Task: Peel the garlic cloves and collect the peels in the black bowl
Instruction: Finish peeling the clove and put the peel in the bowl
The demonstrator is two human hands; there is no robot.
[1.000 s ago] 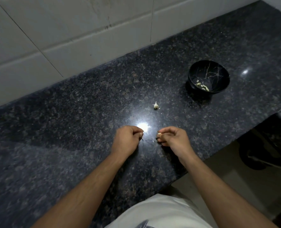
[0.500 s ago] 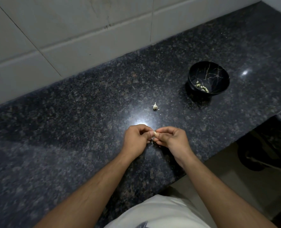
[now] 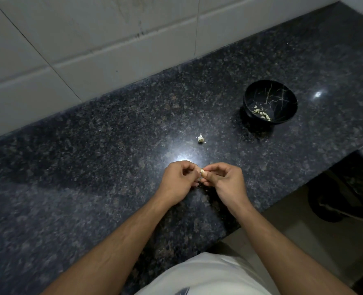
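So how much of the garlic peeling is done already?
Some is done: the black bowl already holds a few pale bits, though whether they are peels or cloves is too small to tell. Right now the left hand and right hand both pinch one garlic clove between them. Left to do: the garlic piece on the counter, and small scraps near it.

dim, soft view; glare on the countertop (image 3: 182, 158), edges perhaps slightly warped.
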